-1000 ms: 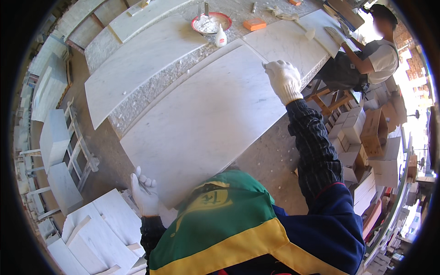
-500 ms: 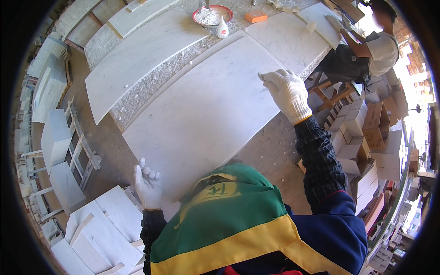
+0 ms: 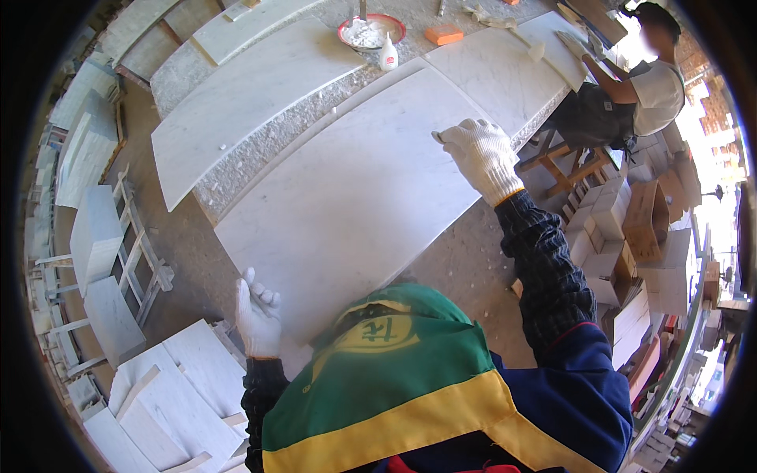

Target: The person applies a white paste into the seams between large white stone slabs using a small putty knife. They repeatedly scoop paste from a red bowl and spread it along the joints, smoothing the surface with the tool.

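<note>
A large pale marble slab (image 3: 347,181) with faint grey veins lies before me. Above its right part is my right hand (image 3: 479,160) in a white knit glove, its fingers curled together; anything inside them is hidden. At the slab's near left edge is my left hand (image 3: 259,319), also gloved, thumb raised and fingers loosely bent and apart. No held object shows in it. Beyond lie another long marble slab (image 3: 244,102) and, to the right, a further slab piece (image 3: 497,75).
A red-rimmed basin (image 3: 371,33) of white paste, a white squeeze bottle (image 3: 388,55) and an orange block (image 3: 443,35) stand at the far side. A co-worker (image 3: 631,87) leans over the far right end. Stacked slabs (image 3: 181,394) lie lower left; cardboard boxes (image 3: 646,221) stand right.
My right hand has moved a little left and nearer over the slab, fingers still curled. My left hand stays by the slab's edge. The whole view has shifted slightly.
</note>
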`<action>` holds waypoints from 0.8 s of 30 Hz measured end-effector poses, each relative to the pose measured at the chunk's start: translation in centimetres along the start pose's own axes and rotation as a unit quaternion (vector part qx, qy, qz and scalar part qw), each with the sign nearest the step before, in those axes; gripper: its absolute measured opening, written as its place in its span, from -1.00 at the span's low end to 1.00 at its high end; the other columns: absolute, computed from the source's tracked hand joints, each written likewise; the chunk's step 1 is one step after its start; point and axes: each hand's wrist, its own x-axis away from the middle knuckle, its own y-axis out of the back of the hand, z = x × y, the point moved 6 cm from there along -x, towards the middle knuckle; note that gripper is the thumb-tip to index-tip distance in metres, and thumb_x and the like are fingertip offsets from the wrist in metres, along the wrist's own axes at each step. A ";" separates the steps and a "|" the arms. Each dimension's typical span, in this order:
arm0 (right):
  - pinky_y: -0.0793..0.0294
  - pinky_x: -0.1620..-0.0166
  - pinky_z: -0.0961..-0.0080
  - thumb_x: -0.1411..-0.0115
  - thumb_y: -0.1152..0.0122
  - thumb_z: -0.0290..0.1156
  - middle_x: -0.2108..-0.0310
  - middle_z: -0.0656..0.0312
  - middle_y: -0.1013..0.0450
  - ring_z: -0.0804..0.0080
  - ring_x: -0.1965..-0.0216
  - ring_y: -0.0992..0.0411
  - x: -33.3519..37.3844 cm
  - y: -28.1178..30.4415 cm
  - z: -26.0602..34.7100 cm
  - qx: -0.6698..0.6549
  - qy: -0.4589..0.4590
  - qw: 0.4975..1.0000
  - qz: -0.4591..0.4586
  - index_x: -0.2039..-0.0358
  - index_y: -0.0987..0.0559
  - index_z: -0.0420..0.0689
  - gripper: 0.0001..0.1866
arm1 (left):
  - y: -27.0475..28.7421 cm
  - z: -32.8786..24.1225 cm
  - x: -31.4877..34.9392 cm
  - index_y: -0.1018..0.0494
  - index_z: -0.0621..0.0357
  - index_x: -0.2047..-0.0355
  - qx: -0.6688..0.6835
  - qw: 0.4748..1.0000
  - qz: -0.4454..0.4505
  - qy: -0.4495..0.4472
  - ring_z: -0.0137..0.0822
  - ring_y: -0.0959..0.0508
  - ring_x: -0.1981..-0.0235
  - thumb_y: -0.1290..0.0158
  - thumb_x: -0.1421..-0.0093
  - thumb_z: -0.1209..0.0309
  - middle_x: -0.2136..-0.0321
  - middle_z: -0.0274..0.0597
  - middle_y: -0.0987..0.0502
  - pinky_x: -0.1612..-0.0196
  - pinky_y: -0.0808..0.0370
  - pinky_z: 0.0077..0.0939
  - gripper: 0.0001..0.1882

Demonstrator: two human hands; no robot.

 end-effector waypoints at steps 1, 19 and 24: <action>-0.61 0.09 0.17 -0.32 -0.25 -0.24 0.27 0.13 -0.65 0.10 0.17 -0.63 -0.6 -0.4 -1.1 0.015 -0.010 1.000 0.013 0.18 -0.77 0.03 -0.80 | -0.7 0.2 0.0 -0.50 0.06 -0.21 -0.019 1.000 0.013 0.001 -0.57 -0.33 0.45 -0.02 -0.55 0.12 0.39 -0.51 -0.40 0.32 -0.37 -0.58 -0.61; -0.50 -0.23 0.14 -0.23 -0.32 -0.26 -0.24 0.27 -0.54 0.12 -0.18 -0.51 -11.3 -4.6 -16.6 0.021 -0.065 0.985 -0.160 -0.02 -0.72 0.22 -0.68 | -15.2 7.8 2.8 -0.46 0.26 -0.27 -0.271 0.962 0.014 -0.037 -0.43 -0.51 0.07 -0.06 -0.53 0.14 0.15 -0.41 -0.53 -0.10 -0.51 -0.30 -0.51; -0.64 0.14 0.19 -0.34 -0.33 -0.25 0.18 0.03 -0.65 -0.03 0.25 -0.63 -3.8 -3.5 -2.4 -0.346 0.125 0.930 0.000 -0.07 -0.69 0.00 -0.68 | -23.6 8.9 -0.9 -0.48 0.25 -0.30 -0.322 0.942 0.071 -0.054 -0.41 -0.52 -0.20 -0.09 -0.52 0.20 -0.22 -0.23 -0.57 -0.25 -0.48 -0.32 -0.52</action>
